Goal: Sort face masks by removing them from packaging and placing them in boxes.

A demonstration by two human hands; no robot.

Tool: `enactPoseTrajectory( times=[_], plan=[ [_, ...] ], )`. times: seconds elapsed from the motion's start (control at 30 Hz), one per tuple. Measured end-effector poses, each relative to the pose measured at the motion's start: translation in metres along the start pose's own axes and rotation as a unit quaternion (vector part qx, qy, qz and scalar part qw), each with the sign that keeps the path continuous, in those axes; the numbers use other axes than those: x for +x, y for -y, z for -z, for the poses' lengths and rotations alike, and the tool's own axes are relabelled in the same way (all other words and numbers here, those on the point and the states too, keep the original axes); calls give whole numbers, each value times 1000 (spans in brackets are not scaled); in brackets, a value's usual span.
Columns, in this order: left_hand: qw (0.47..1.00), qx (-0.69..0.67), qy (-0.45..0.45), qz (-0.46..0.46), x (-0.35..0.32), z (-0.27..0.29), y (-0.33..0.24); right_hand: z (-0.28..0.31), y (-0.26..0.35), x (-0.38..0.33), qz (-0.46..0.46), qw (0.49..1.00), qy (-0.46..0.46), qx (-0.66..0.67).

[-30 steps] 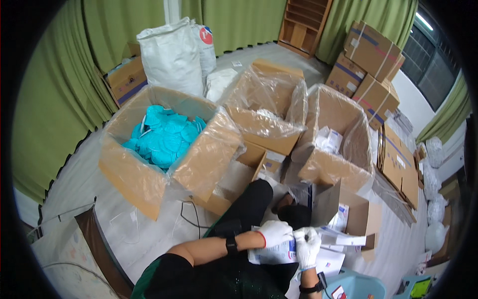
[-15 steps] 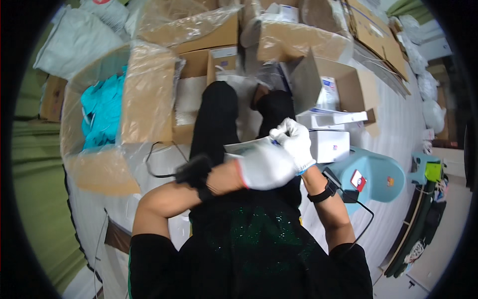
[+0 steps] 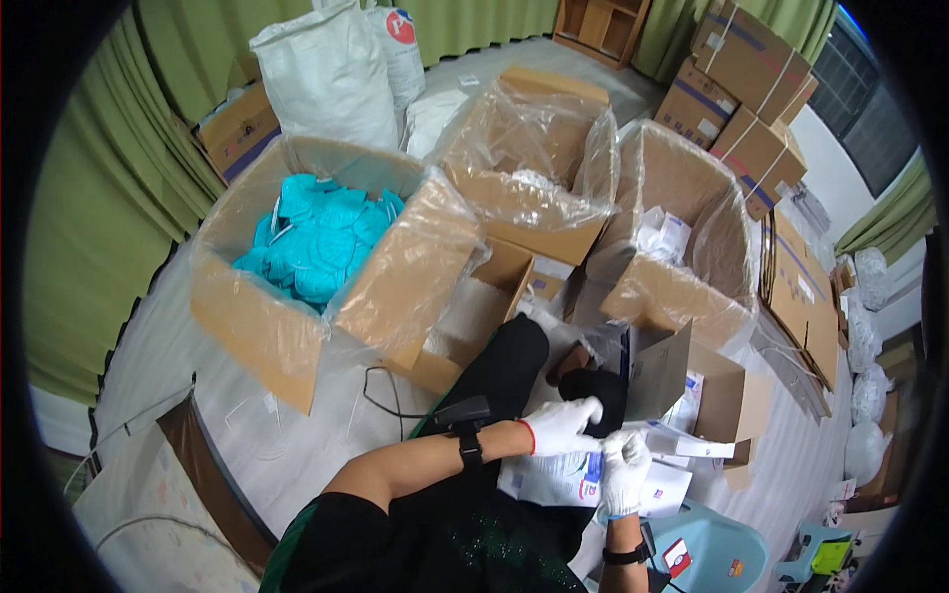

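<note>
A white printed plastic pouch [image 3: 556, 478] with blue markings lies over my lap. My right hand [image 3: 625, 472], in a white glove, has its fingers closed at the pouch's upper right corner. My left hand [image 3: 563, 426], gloved in white with a red cuff edge, is just above the pouch's top edge. Its fingers point right, with a gap between them and the thumb. Both wrists wear black straps; the left one carries a small black device [image 3: 463, 413].
Turquoise folded masks [image 3: 321, 237] fill a plastic-lined carton [image 3: 262, 341] at the left. Further lined cartons [image 3: 539, 237] stand ahead. Beside my right hand are an open carton [image 3: 732, 400], a white box [image 3: 664, 486] and a light blue plastic stool [image 3: 727, 544]. A black cable [image 3: 381, 395] lies left of my leg.
The view has swung up and left, showing more of the room. My left hand, blurred across the pouch before, is now by its top edge. The right hand stays at the corner.
</note>
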State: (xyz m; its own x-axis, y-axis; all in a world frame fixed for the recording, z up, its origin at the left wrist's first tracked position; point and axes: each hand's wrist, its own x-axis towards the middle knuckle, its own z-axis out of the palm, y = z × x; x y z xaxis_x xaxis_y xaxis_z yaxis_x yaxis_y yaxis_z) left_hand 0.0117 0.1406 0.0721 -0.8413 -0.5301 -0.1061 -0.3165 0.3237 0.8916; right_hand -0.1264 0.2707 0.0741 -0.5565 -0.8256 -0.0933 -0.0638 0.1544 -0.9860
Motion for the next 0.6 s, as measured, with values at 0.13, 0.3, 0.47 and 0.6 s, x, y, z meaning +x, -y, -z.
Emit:
enactPoseTrajectory(
  times=[0.13,0.3,0.47,0.6],
  plan=[
    [977,136,142,-79,11,4,10,-5,19,5,8,999,21,-24],
    [944,278,122,-130,3,3,-1,-9,4,16,37,992,41,-111],
    [890,277,-29,-362,-19,5,-36,-37,-21,38,-45,985,-33,-162],
    [832,288,-133,-455,-17,17,-56,-11,-100,88,186,932,-82,-299]
  ],
)
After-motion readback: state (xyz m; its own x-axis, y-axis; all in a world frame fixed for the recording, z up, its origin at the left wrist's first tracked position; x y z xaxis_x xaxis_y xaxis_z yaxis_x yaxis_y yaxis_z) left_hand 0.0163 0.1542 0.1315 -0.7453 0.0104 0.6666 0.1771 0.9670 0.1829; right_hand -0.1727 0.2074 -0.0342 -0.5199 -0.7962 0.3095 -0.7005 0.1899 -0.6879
